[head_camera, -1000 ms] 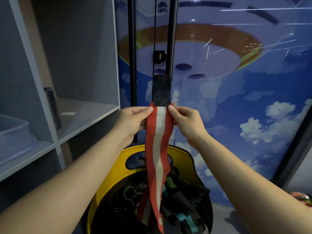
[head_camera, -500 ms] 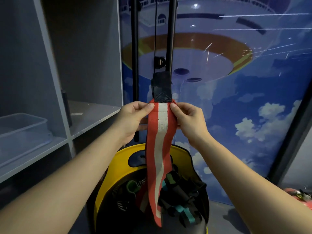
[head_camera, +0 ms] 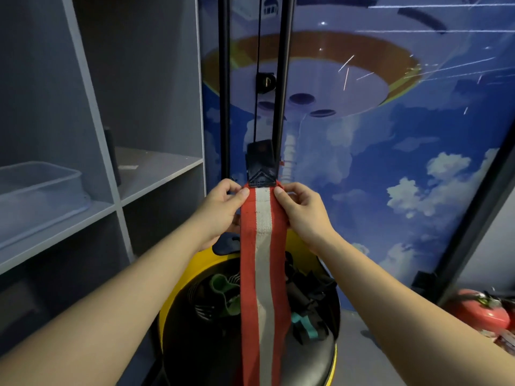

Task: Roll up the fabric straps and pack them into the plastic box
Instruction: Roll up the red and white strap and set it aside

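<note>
A red fabric strap with a white middle stripe [head_camera: 262,274] hangs straight down in front of me. Its black tab end [head_camera: 261,165] stands up above my fingers. My left hand [head_camera: 223,210] pinches the strap's top left edge. On the opposite edge, my right hand [head_camera: 301,210] pinches at the same height. The strap's lower end runs out of view at the bottom. A clear plastic box [head_camera: 39,190] sits on the grey shelf at the left. More straps, black, green and teal [head_camera: 303,310], lie on a round yellow-rimmed seat [head_camera: 178,291] below my hands.
Grey shelving [head_camera: 156,174] fills the left side. Black vertical poles [head_camera: 281,79] stand behind the strap, against a blue cloud-painted wall. A red fire extinguisher [head_camera: 482,310] lies on the floor at the lower right.
The strap now hangs flat and straight, where before its lower part was twisted. Both hands keep their pinch at the top. The view has shifted so the box sits further in.
</note>
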A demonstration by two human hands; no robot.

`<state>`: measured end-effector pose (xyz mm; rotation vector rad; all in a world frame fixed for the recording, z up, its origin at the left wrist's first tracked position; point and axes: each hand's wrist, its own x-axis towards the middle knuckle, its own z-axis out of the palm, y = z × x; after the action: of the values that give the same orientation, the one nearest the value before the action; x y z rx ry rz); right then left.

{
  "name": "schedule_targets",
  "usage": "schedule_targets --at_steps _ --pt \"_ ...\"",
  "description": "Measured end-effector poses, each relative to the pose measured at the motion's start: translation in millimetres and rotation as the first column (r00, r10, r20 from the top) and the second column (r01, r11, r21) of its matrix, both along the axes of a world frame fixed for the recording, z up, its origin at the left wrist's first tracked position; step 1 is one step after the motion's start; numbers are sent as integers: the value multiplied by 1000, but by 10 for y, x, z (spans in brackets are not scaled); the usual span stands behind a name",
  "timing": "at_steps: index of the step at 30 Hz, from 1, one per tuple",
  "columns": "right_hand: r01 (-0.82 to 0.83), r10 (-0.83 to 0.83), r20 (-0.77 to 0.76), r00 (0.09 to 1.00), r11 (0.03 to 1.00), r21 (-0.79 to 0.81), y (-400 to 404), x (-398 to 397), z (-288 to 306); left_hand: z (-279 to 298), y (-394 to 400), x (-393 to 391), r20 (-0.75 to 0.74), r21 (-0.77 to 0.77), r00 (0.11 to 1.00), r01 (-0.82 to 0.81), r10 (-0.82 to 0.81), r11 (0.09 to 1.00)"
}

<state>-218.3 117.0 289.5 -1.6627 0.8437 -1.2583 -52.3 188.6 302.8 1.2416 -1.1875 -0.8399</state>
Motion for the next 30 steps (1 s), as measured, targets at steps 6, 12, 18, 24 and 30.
schedule_targets --at_steps 6,12,18,24,30 --pt "17 12 -146 989 980 198 -360 150 -686 -743 -396 207 12 178 995 -104 104 979" --pt "103 -41 -191 981 940 324 -753 365 -1124 -1241 -816 364 1 277 987 -157 164 948" --pt "136 -59 -210 976 918 373 -1155 566 -1337 -1530 -1271 553 -36 290 967 -232 253 928" --pt "111 -28 -207 978 909 402 -1653 810 -1638 -1813 -1739 769 -24 302 935 -331 354 894" --pt "161 -79 -188 979 864 477 -2131 1105 -2063 -2244 -2205 1011 -122 397 902 -338 414 853"
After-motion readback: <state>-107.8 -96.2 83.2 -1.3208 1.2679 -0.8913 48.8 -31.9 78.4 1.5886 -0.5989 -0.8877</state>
